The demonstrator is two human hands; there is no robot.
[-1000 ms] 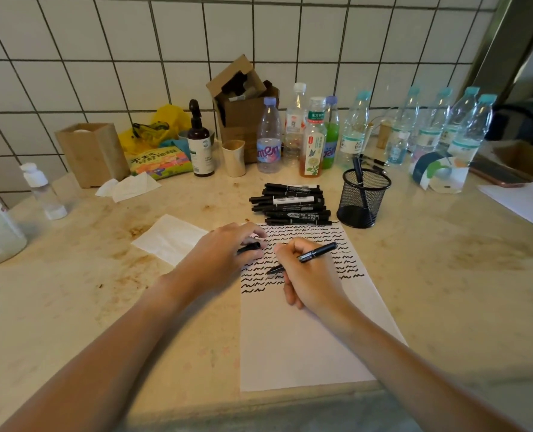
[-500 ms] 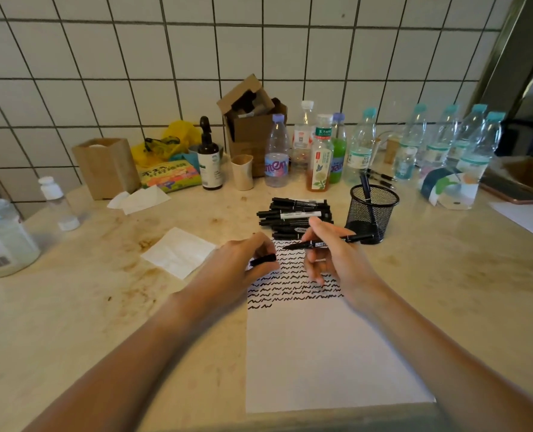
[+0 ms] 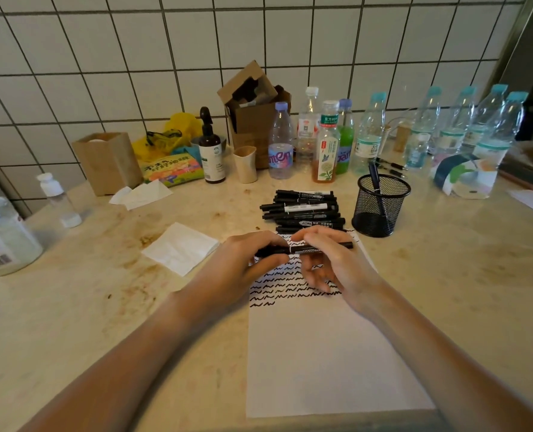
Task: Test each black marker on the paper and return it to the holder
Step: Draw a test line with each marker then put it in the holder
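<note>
A black marker (image 3: pixel 304 249) lies level between both hands above the white paper (image 3: pixel 327 363), whose upper part is covered in black squiggles. My left hand (image 3: pixel 243 269) pinches the marker's left end, where the cap sits. My right hand (image 3: pixel 334 263) grips the barrel with thumb and fingers curled round it. A pile of several black markers (image 3: pixel 302 210) lies just beyond the paper. To its right stands the black mesh holder (image 3: pixel 380 207) with one marker upright inside.
Plastic bottles (image 3: pixel 368 132) line the tiled back wall, with a brown pump bottle (image 3: pixel 210 151), a cup (image 3: pixel 245 163) and a cardboard box (image 3: pixel 252 110). A folded tissue (image 3: pixel 181 247) lies left of my hands. A jar (image 3: pixel 3 238) stands at the far left.
My right hand lifted the marker off the paper and turned it level. My left hand brought the cap to the marker's tip, and the two hands now meet on it.
</note>
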